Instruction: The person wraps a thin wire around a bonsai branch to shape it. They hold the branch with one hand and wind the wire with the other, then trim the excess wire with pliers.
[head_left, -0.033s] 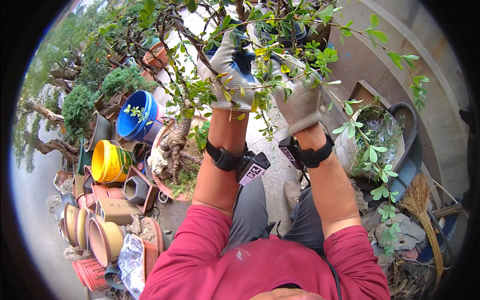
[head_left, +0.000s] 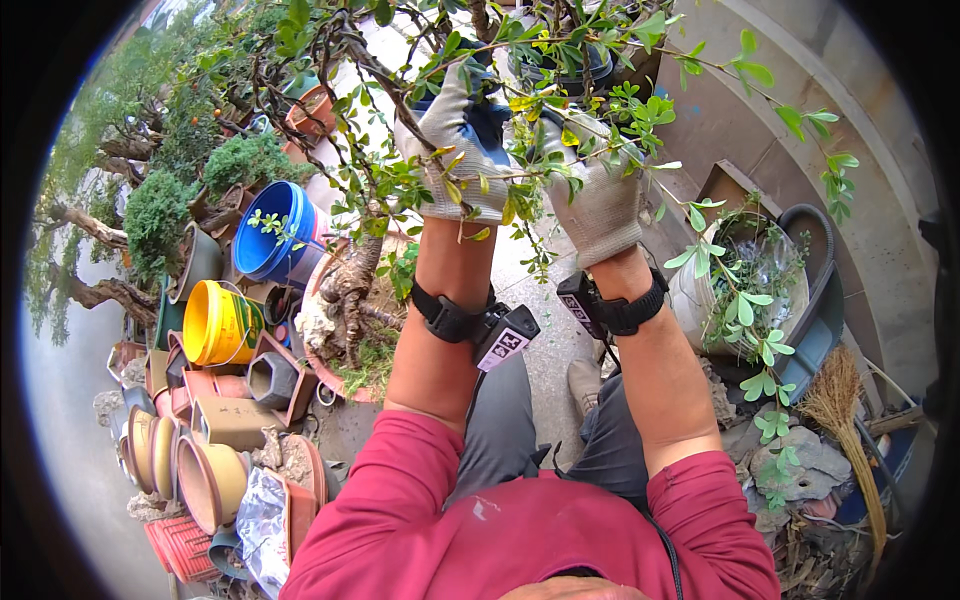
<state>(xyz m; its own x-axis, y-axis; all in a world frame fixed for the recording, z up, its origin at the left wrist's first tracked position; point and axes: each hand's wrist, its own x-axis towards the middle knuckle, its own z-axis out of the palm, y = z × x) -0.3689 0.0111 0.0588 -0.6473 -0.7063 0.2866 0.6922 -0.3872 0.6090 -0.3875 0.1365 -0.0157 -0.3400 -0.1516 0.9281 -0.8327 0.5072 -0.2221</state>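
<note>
My left hand (head_left: 453,150), in a pale glove with blue on the palm side, is raised among the leafy branches (head_left: 540,100) of a small tree at the top. Its fingers look curled, partly behind leaves. My right hand (head_left: 593,195), gloved too, is beside it with curled fingers among twigs and yellowing leaves. What either hand grips is hidden. The tree's gnarled trunk (head_left: 350,285) rises from a round pink pot (head_left: 325,365) left of my left forearm.
At left are a blue bucket (head_left: 265,245), a yellow bucket (head_left: 210,325), several stacked pots (head_left: 205,480) and other bonsai (head_left: 155,225). At right stand a pale container of cuttings (head_left: 695,300), a straw broom (head_left: 838,385) and rocks (head_left: 800,460) beside a curved step (head_left: 850,250).
</note>
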